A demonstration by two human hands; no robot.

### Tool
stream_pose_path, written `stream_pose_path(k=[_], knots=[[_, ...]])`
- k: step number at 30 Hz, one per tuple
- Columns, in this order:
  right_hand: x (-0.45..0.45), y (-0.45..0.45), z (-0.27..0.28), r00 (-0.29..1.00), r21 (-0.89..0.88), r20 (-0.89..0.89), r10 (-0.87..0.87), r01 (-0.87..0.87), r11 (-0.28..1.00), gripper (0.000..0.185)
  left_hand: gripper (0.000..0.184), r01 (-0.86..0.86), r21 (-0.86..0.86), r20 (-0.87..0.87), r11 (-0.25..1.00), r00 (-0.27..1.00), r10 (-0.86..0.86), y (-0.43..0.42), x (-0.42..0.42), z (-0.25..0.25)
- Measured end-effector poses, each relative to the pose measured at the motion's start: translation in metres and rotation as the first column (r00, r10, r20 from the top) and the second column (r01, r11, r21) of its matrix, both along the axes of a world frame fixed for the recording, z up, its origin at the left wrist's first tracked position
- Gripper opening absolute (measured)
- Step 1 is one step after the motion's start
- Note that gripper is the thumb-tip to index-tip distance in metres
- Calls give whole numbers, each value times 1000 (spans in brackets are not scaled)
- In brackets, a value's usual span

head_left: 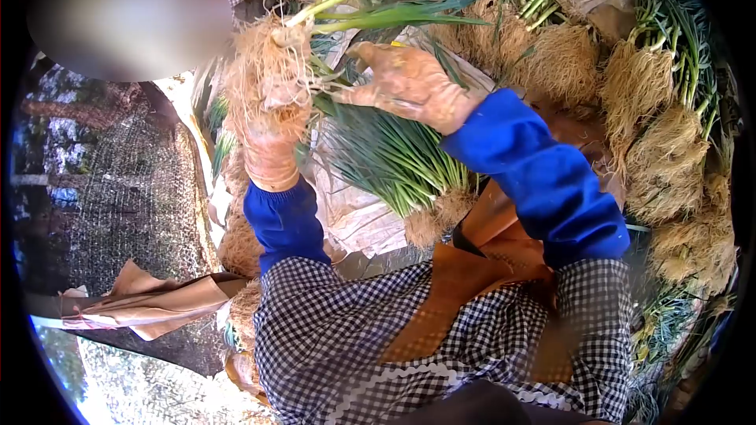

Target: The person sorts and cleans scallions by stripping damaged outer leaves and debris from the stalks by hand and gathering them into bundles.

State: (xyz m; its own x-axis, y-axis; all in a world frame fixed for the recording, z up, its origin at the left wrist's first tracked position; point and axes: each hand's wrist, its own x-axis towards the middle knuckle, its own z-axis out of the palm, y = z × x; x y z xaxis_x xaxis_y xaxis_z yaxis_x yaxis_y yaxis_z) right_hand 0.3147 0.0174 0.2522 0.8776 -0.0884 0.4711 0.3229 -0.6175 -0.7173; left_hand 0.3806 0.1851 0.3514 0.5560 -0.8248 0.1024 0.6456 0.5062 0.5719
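My left hand [273, 153] is raised at the upper left, largely hidden behind a mass of pale roots. Its fingers are closed around the root end of some green onions [298, 35], whose white stems and long green leaves stretch to the upper right. My right hand [413, 86] is just right of those roots, thumb and forefinger apart with a gap between them; thin root strands come close to the thumb tip. Below both hands lies a bunch of green onions [398, 159], its leaves pointing up and left and its roots toward me.
Several root-heavy onion bunches [561, 59] are piled at the upper right, and more bunches [669, 145] line the right side. Pale sheeting [358, 220] lies under the middle bunch. A dark mesh screen [130, 197] hangs at left. A blurred area covers the upper left.
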Motion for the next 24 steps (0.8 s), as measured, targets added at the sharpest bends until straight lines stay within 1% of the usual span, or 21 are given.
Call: stream_pose_path(k=[1,3,4,6,7,8,9,10,11,12,13,15,16,17,18,19,20,21,22,23,24], knots=[[0,6,7,1000,9,-5,-3,3,1000,67,43,-23,-9,3,1000,1000,23,2,-10,-5],[-1,12,7,992,-166,81,-93,105,980,54,44,-5,-13,24,1000,1000,6,6,-5,-32],[-8,10,7,997,-162,75,-13,25,987,48,45,-152,54,48,987,988,150,8,-14,-39],[2,8,-26,978,-71,209,23,-8,997,36,47,-430,219,136,876,903,409,-11,-54,-33],[4,6,-42,965,-14,257,46,-44,999,30,48,-479,221,523,850,793,311,-4,-54,-47],[-6,0,-49,962,69,268,57,-78,995,26,48,-380,216,396,899,876,274,-1,-49,-49],[-17,-6,-56,957,152,282,67,-114,982,22,49,-153,156,-36,976,986,161,-2,-47,-45],[-27,-12,-62,951,233,299,76,-150,961,19,49,-34,94,-264,995,963,57,-2,-44,-47],[-63,-26,-22,990,47,67,125,-128,991,23,50,1,63,-347,998,938,21,-4,-44,-47],[-91,-37,-5,978,-136,-174,115,-140,981,30,51,-8,72,-332,997,943,32,-7,-42,-50],[-114,-47,-37,926,509,-134,354,-242,826,29,52,97,5,-421,995,903,-86,-14,-40,-45],[-170,-81,-60,988,699,5,154,-113,706,27,54,125,-15,-403,992,907,-120,-11,-25,-45],[-199,-97,-71,997,772,70,38,-79,631,27,50,198,-76,-456,977,865,-211,-8,-15,-44],[-224,-113,-79,992,767,17,-126,68,638,27,47,-95,149,-261,984,956,132,-9,-15,-32],[-251,-127,-86,934,693,-120,-336,321,645,28,44,-413,297,5,861,902,431,-10,-15,-20],[-279,-141,-93,824,584,-256,-506,549,598,29,44,-425,299,-4,855,895,446,0,3,-14],[-304,-152,-99,698,482,-360,-619,707,517,31,41,-178,175,-26,968,982,186,19,36,-3],[-331,-160,-103,579,402,-435,-690,810,427,33,38,88,44,-7,995,996,-88,38,70,7],[-361,-165,-105,496,363,-508,-704,865,347,33,36,-101,75,268,992,960,78,52,74,13],[-391,-170,-107,411,321,-578,-706,909,266,36,35,-346,100,545,933,804,240,65,78,19],[-403,-168,-110,390,322,-472,-791,911,257,36,33,-582,80,734,809,584,348,78,81,25]])
